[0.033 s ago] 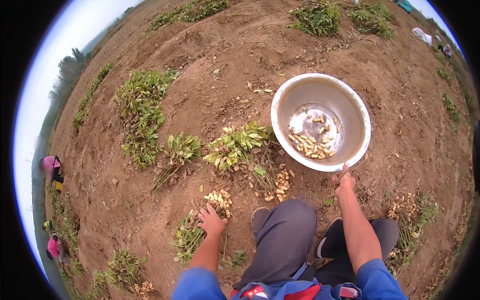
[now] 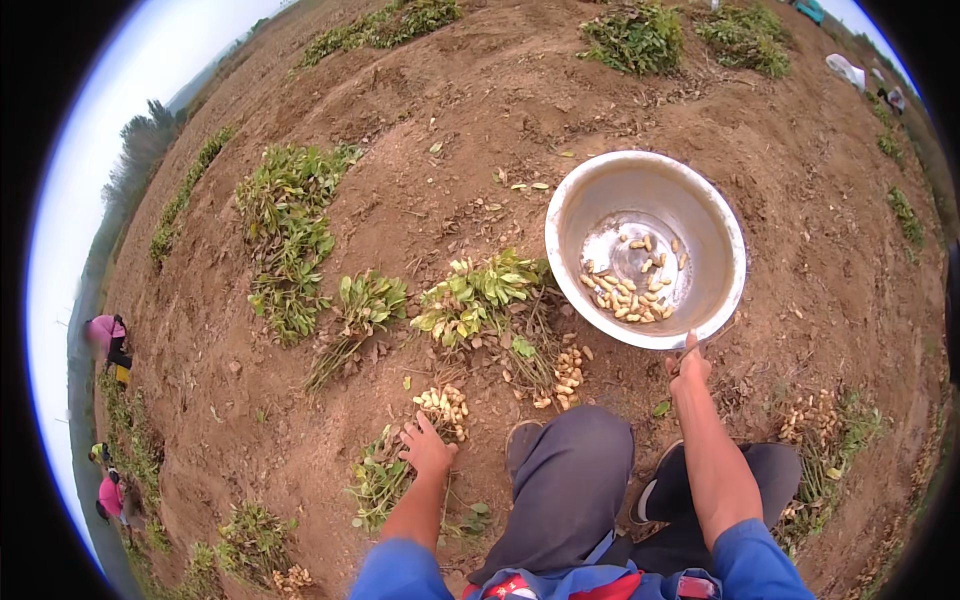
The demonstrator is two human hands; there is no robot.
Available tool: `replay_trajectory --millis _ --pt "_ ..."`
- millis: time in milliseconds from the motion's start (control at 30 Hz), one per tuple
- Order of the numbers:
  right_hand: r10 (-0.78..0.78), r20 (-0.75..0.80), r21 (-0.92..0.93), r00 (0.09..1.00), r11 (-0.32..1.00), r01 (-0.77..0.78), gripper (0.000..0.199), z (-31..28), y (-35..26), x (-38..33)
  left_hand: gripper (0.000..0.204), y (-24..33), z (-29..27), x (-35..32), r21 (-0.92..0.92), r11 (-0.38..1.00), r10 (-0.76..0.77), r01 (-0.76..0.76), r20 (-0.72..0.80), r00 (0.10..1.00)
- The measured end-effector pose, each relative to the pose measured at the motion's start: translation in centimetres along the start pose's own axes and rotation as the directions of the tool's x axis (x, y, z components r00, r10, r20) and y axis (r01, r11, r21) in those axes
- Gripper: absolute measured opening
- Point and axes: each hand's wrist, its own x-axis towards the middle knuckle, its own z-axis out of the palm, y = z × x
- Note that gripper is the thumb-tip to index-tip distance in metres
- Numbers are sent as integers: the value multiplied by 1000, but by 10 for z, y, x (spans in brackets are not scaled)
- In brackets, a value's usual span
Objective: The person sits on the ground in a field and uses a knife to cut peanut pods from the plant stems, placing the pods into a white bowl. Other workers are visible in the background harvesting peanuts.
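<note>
My left hand point(image 2: 428, 448) is low over an uprooted peanut plant point(image 2: 380, 480), its fingers spread beside the plant's cluster of peanuts point(image 2: 442, 408). My right hand point(image 2: 690, 372) is at the near rim of a wide metal basin point(image 2: 722, 235), one finger lying over the edge and the thumb lower down. The rest of its grip is partly hidden. Inside the basin, several loose peanuts point(image 2: 628, 300) lie on the bottom, mostly toward the near side. Between my hands, another peanut plant point(image 2: 480, 300) lies with its pods point(image 2: 568, 375) toward my knee.
More pulled plants lie on the brown soil: a leafy row point(image 2: 285, 240) at left, one plant point(image 2: 830, 440) at right, and heaps point(image 2: 635, 38) at the far side. At far left, people in pink tops point(image 2: 120, 495) are bent over. A white sack point(image 2: 846, 70) lies far right.
The view has shifted very slightly, and everything sits a little lower and to the right. Both hands keep their places beside the plant and the basin.
</note>
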Motion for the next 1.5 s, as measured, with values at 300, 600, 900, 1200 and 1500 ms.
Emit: replay_trajectory --millis 300,600,900,1200,1500 --pt "-8 103 251 995 968 -18 31 20 12 6 75 -3 -19 17 138 986 95 -89 -32 995" --pt "28 305 159 952 984 -80 35 -38 66 -33 81 -4 -38 19 93 983 145 -161 157 977" --pt "-38 55 165 998 986 28 44 -54 50 -24 93 -36 -102 -23 -57 969 242 -241 16 970" --pt "-326 307 367 894 907 205 25 -65 -33 -104 72 20 -230 -67 -611 371 510 -700 -496 703" --pt "-522 814 315 256 767 559 46 -5 -84 -214 49 159 -309 -129 -829 -150 697 -539 -476 537"
